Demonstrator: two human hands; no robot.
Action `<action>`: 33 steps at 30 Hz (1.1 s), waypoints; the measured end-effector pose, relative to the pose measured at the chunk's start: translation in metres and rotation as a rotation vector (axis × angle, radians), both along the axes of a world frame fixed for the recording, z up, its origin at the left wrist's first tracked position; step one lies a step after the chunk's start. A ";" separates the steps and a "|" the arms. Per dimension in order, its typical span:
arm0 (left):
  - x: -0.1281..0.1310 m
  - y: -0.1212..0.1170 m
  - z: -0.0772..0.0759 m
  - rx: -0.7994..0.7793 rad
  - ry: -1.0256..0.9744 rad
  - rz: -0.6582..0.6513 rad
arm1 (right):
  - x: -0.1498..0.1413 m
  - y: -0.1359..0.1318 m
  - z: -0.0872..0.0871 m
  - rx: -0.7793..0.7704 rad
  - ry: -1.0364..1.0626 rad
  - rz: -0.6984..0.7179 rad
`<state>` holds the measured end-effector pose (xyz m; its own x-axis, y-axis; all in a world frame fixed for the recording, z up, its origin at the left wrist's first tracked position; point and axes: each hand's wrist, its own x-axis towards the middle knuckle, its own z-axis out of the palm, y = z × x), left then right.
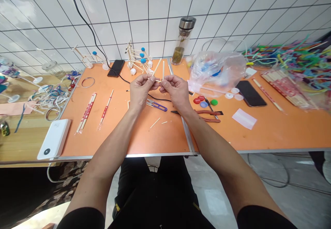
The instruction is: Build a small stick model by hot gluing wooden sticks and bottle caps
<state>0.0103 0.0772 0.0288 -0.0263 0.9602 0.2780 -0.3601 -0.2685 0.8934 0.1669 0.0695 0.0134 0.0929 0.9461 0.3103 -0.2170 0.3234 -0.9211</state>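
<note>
- Here, an orange-topped worktable (134,136) stretches across the middle of the view.
- Above it, the left hand (141,90) pinches an angled pale wooden stick (156,67), fingertips clamped on it.
- Just beside, the right hand (176,91) pinches an upright pale wooden stick (163,69), fingertips also clamped.
- Both thin sticks seem light, stiff and snappable, best held gently near an end.

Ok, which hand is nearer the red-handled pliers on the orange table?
Right. The right hand is above and to the left of the red-handled pliers, not touching them. The left hand is farther away, on the far side of the right hand.
</note>
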 end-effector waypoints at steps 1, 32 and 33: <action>0.000 0.000 0.000 0.009 -0.002 -0.006 | 0.000 0.000 0.000 0.003 0.001 0.001; -0.001 0.002 -0.002 -0.035 0.013 -0.003 | 0.001 -0.001 0.002 -0.020 -0.002 -0.020; -0.001 0.002 -0.002 -0.029 0.010 -0.006 | 0.001 -0.001 0.002 -0.018 -0.004 -0.020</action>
<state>0.0090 0.0787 0.0267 -0.0179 0.9680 0.2505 -0.3531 -0.2405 0.9042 0.1676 0.0687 0.0151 0.1107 0.9496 0.2934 -0.2073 0.3108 -0.9276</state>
